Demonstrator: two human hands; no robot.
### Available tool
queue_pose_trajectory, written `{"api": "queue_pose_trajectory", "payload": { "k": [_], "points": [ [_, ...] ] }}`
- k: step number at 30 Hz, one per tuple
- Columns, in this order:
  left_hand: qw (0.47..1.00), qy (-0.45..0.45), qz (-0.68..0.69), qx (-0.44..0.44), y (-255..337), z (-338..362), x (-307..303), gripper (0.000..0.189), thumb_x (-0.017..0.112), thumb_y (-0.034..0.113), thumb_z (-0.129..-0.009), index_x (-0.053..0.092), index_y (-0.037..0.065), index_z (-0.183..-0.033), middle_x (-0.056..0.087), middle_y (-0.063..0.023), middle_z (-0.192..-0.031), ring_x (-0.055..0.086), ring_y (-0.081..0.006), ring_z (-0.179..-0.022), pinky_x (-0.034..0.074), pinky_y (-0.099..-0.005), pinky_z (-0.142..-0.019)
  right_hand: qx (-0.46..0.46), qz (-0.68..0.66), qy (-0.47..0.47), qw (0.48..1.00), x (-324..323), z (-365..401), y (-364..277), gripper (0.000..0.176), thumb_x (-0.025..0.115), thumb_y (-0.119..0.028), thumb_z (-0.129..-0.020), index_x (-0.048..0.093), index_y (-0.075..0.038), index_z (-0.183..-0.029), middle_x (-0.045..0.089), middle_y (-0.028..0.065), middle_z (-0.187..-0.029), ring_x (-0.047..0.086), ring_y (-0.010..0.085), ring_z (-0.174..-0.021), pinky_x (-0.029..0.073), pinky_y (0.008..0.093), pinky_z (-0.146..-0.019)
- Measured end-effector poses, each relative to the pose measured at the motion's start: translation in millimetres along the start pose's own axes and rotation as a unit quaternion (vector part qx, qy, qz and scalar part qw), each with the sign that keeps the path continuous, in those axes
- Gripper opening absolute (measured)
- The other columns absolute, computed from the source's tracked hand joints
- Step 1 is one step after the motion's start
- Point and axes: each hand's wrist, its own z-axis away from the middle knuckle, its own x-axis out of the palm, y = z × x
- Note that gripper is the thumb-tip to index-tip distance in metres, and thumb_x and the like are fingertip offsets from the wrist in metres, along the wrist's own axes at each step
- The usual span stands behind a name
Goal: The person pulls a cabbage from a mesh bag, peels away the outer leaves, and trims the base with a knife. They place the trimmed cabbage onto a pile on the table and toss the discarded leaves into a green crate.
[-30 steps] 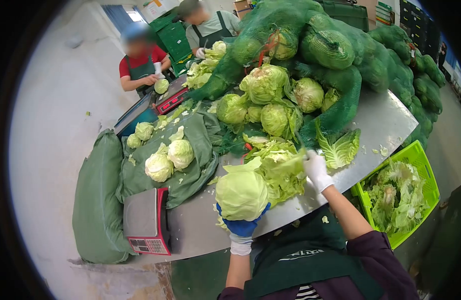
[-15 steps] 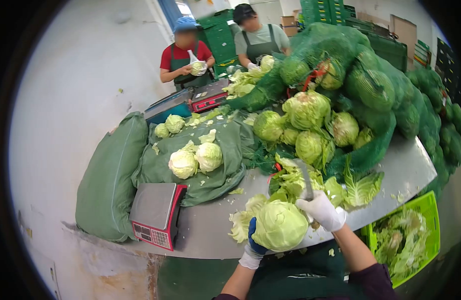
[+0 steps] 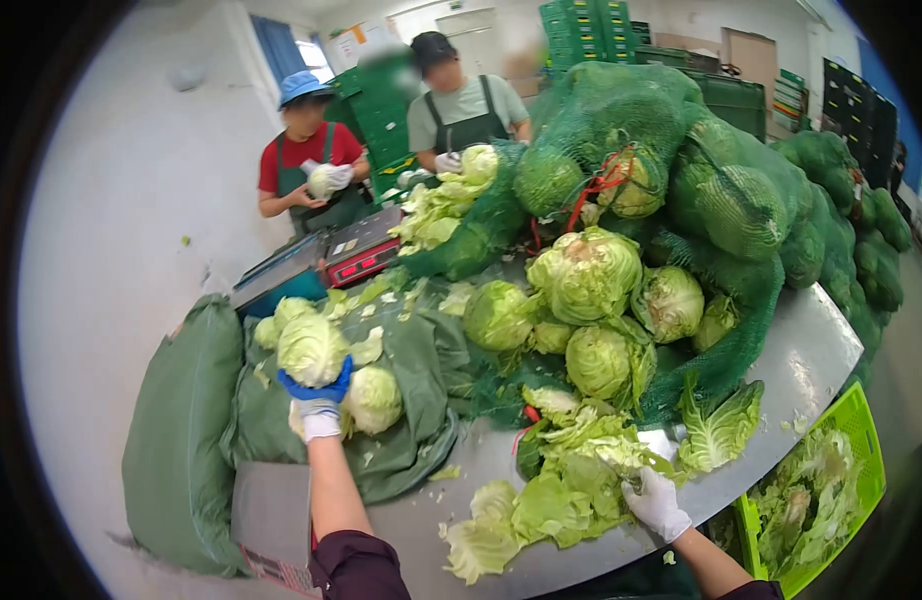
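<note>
My left hand (image 3: 319, 392), in a blue glove with a white cuff, holds a trimmed cabbage (image 3: 312, 350) above the green cloth sacking at the left. Just beside it a second trimmed cabbage (image 3: 373, 400) rests on the cloth. My right hand (image 3: 657, 505), white-gloved, has its fingers curled at the edge of a heap of loose cabbage leaves (image 3: 571, 490) on the metal table. What it grips is hidden among the leaves; I cannot make out a knife there.
Netted cabbages (image 3: 726, 190) pile up at the back right, loose cabbages (image 3: 586, 275) before them. A lime crate (image 3: 869, 455) of leaves stands right of the metal table (image 3: 811, 340). A scale (image 3: 271, 510) sits front left, a red scale (image 3: 359, 262) farther back. Two people work behind.
My left hand has carried the cabbage from the table's front to the sacking at the left. The knife seen in my right hand is no longer visible; that hand is now lower, by the leaves.
</note>
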Motion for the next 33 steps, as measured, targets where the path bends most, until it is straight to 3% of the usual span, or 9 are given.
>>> {"api": "queue_pose_trajectory", "payload": {
  "k": [2,4,8,12,15,17,23,29,33],
  "points": [
    [0.914,-0.084,-0.387,0.092,1.2,-64.8,-101.2,0.073,0.046,0.060,-0.083,0.035,0.018,-0.142,0.039,-0.0071,-0.145,0.036,-0.0335,-0.132,0.036,-0.0613,-0.101,0.027,0.007,-0.007,1.000,-2.6,-0.9,0.0,0.024,0.071,-0.023,-0.079,0.058,-0.005,-0.088,0.061,0.0172,-0.074,0.061,0.0365,-0.071,0.048,0.0437,-0.062],
    [0.979,0.177,0.079,-0.056,-4.4,-32.8,-41.2,0.071,0.048,0.056,-0.084,0.033,0.021,-0.143,0.038,-0.0069,-0.146,0.037,-0.0330,-0.131,0.037,-0.0634,-0.099,-0.006,0.003,-0.029,1.000,-0.9,2.0,5.5,0.027,0.069,-0.027,-0.079,0.057,-0.006,-0.090,0.063,0.0172,-0.078,0.062,0.0363,-0.071,0.049,0.0437,-0.063],
    [0.945,0.323,0.037,0.020,-24.3,-77.4,-99.0,0.036,0.064,0.038,-0.081,0.056,0.021,-0.112,0.046,-0.0102,-0.134,0.047,-0.0340,-0.119,0.045,-0.0552,-0.095,-0.041,-0.014,-0.046,0.998,-14.4,3.8,-3.6,0.031,0.068,-0.032,-0.082,0.060,-0.006,-0.098,0.063,0.0170,-0.079,0.062,0.0370,-0.074,0.050,0.0443,-0.066],
    [0.992,0.068,-0.021,-0.100,-65.2,-49.7,12.2,0.029,0.061,0.032,-0.087,0.062,0.021,-0.114,0.054,-0.0109,-0.124,0.052,-0.0305,-0.114,0.045,-0.0500,-0.097,0.049,-0.097,-0.118,0.987,-61.6,0.6,-32.2,0.028,0.066,-0.026,-0.086,0.061,-0.007,-0.106,0.065,0.0140,-0.087,0.065,0.0210,-0.071,0.052,0.0323,-0.062],
    [0.952,-0.215,-0.144,-0.163,-140.9,-26.7,71.6,0.040,0.049,0.035,-0.095,0.050,0.018,-0.131,0.053,-0.0122,-0.126,0.052,-0.0293,-0.115,0.045,-0.0493,-0.097,-0.059,-0.245,0.058,0.966,-98.2,-69.5,-36.9,0.023,0.062,-0.014,-0.089,0.060,-0.003,-0.109,0.067,0.0074,-0.091,0.064,0.0126,-0.073,0.053,0.0256,-0.062],
    [0.920,-0.170,-0.157,-0.317,-177.1,13.9,145.0,0.045,0.047,0.037,-0.096,0.046,0.016,-0.136,0.049,-0.0149,-0.131,0.052,-0.0311,-0.116,0.043,-0.0472,-0.099,0.042,-0.305,0.027,0.951,-139.9,-134.7,-57.8,0.028,0.062,-0.013,-0.090,0.057,-0.001,-0.115,0.063,0.0066,-0.081,0.060,0.0094,-0.055,0.049,0.0243,-0.049],
    [0.881,-0.246,-0.266,-0.304,-285.3,18.4,178.2,0.053,0.048,0.037,-0.097,0.032,0.016,-0.143,0.050,-0.0100,-0.130,0.057,-0.0231,-0.109,0.051,-0.0364,-0.088,0.024,-0.268,-0.075,0.960,-136.8,-303.7,-43.3,0.075,0.064,-0.044,-0.088,0.038,0.008,-0.135,0.063,0.0094,-0.073,0.058,0.0128,-0.048,0.046,0.0254,-0.044],
    [0.773,-0.373,-0.501,0.114,-289.2,39.9,172.6,0.041,0.052,0.023,-0.097,0.046,0.006,-0.134,0.054,-0.0054,-0.127,0.057,-0.0189,-0.112,0.051,-0.0308,-0.088,-0.027,-0.402,-0.106,0.909,-103.7,-305.1,-39.4,0.047,0.063,-0.046,-0.088,0.053,-0.001,-0.097,0.055,0.0027,-0.060,0.054,0.0097,-0.046,0.044,0.0227,-0.042],
    [0.939,-0.194,-0.256,-0.126,-238.8,84.1,211.5,0.059,0.058,0.012,-0.092,0.033,0.000,-0.143,0.053,-0.0068,-0.128,0.056,-0.0144,-0.109,0.046,-0.0270,-0.091,-0.025,-0.448,-0.041,0.893,-141.1,-243.6,-77.4,0.043,0.062,-0.045,-0.089,0.053,-0.003,-0.093,0.053,0.0010,-0.059,0.053,0.0087,-0.044,0.042,0.0218,-0.041]
  ]
}}
